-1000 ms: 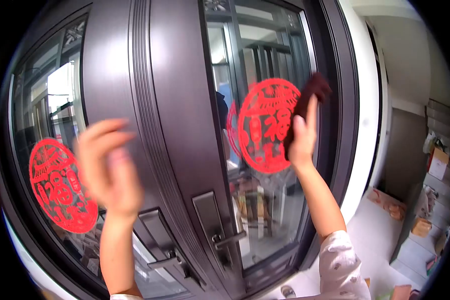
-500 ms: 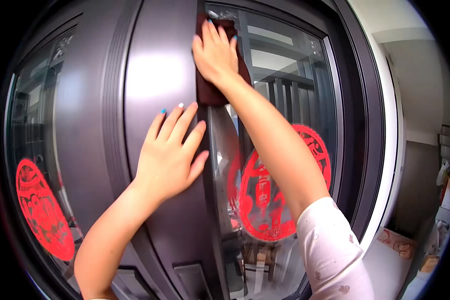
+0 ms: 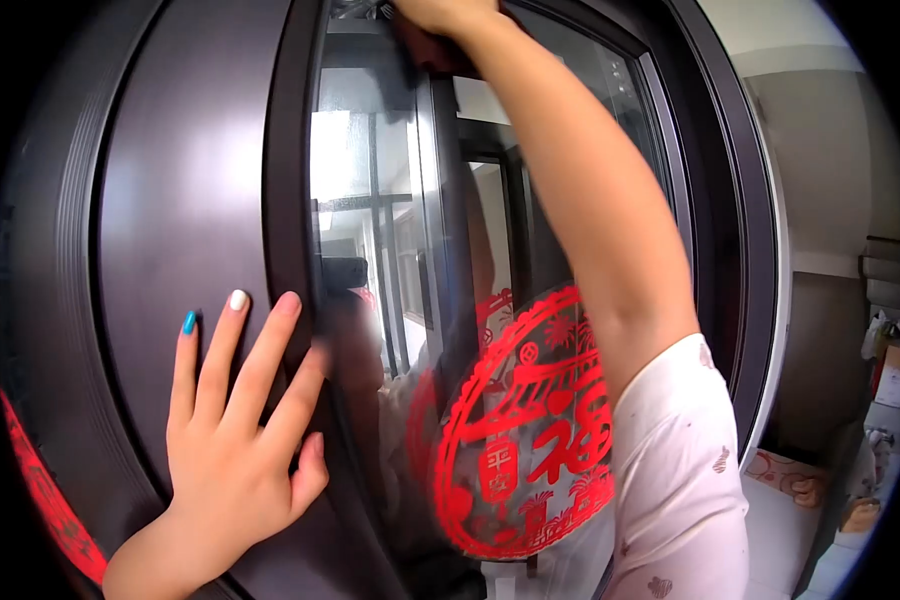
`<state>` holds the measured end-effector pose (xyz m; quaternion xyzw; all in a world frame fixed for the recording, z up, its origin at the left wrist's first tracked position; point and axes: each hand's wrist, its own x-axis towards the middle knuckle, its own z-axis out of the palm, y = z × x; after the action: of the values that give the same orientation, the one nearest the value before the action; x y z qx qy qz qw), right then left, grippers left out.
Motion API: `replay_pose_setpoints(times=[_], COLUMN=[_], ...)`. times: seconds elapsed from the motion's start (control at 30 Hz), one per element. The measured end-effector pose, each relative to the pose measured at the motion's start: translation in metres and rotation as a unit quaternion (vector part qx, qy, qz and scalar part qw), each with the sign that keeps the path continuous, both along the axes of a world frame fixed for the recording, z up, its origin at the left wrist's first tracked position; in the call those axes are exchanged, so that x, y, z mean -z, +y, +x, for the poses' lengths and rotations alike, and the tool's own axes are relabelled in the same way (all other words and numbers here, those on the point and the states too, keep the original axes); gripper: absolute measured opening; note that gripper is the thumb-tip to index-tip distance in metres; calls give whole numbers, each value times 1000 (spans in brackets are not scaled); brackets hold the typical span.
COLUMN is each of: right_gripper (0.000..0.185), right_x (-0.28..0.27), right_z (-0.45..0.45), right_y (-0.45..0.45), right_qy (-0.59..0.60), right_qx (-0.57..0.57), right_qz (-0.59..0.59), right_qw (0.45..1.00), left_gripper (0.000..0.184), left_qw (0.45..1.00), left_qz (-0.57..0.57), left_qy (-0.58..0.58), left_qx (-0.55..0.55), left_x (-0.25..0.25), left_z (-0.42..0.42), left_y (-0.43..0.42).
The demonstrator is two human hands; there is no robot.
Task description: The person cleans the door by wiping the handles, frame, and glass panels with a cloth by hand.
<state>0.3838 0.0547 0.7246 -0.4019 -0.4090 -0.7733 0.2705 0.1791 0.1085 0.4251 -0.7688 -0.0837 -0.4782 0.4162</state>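
My left hand (image 3: 235, 450) lies flat with spread fingers on the dark door frame (image 3: 190, 200), left of the glass pane (image 3: 370, 170). At the top edge of the view, my right hand (image 3: 448, 12) is partly cut off and its fingers are out of sight. A dark maroon cloth (image 3: 435, 50) shows beneath and beside it, against the upper glass. Behind my right forearm, a round red paper-cut sticker (image 3: 500, 470) is on the pane, partly covered by the arm.
Part of another red sticker (image 3: 45, 490) shows at the lower left. On the right are a pale wall (image 3: 800, 130), a patterned mat (image 3: 790, 478) and grey steps with a box (image 3: 891, 376) and other items.
The right hand has moved with the cloth from the door's right side to the glass's upper left, then higher. The left hand, raised in the air before, now rests on the door.
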Motion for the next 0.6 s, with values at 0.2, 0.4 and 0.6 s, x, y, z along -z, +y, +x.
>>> replay_pose_setpoints(times=[0.2, 0.4, 0.6], right_gripper=[55, 57, 58], right_x=[4, -21, -52], right_z=[79, 212, 227], right_y=[-58, -112, -137], right_qy=[171, 238, 346], right_qx=[-99, -206, -236], right_qz=[95, 117, 144], right_qw=[976, 942, 897], left_gripper=[41, 42, 41], left_qw=[1000, 1000, 1000], left_qz=[14, 4, -7], left_qy=[-26, 3, -4], left_qx=[9, -1, -7], left_x=[-2, -1, 8], left_z=[1, 0, -5], left_y=[3, 5, -6])
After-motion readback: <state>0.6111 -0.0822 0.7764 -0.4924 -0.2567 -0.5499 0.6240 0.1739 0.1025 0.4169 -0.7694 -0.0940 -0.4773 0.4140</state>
